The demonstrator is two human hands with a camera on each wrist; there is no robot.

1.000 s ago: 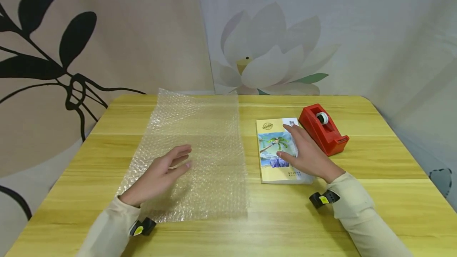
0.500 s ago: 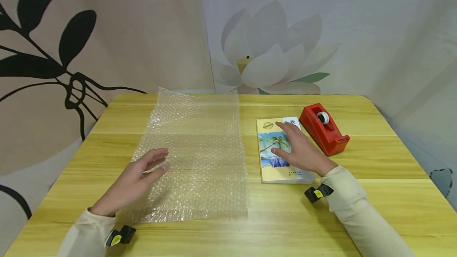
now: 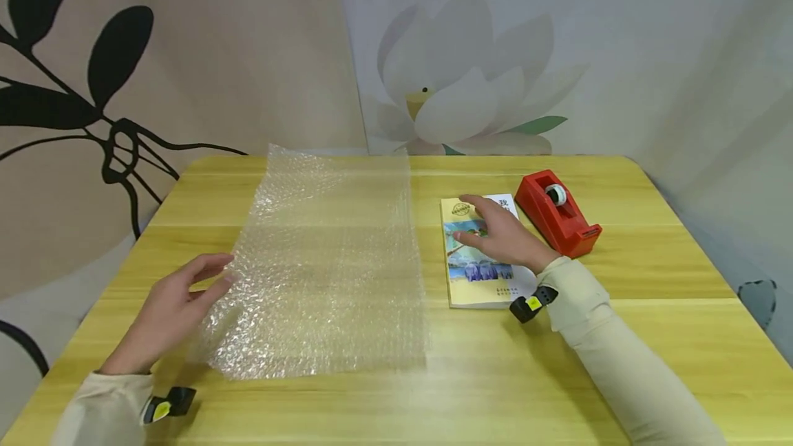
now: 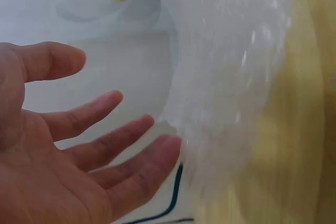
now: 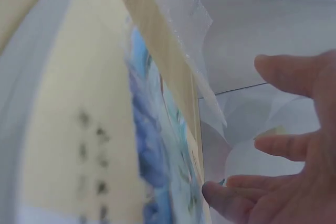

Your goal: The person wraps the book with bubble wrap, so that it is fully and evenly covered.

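Observation:
A sheet of clear bubble wrap (image 3: 334,267) lies flat on the left half of the wooden table. My left hand (image 3: 170,312) is at its left edge, fingers loosely spread; the left wrist view shows nothing between the fingers (image 4: 131,177), with the bubble wrap (image 4: 226,66) just past their tips. A paperback book (image 3: 489,291) with a yellow cover and a palm-tree picture lies face up right of the sheet. Over its upper part my right hand (image 3: 504,236) reaches with parted fingers, hiding some of the cover. In the right wrist view the book (image 5: 89,145) fills the left side, beside the fingers.
A red tape dispenser (image 3: 557,215) with a small roll of tape stands just right of the book's far corner. The wooden table (image 3: 669,267) ends at the back against a hanging cloth (image 3: 471,40) printed with a flower and dark leaves.
My left hand has moved left from over the bubble wrap to its left edge. My right hand has shifted slightly left and farther over the book. The sheet and book stay in place.

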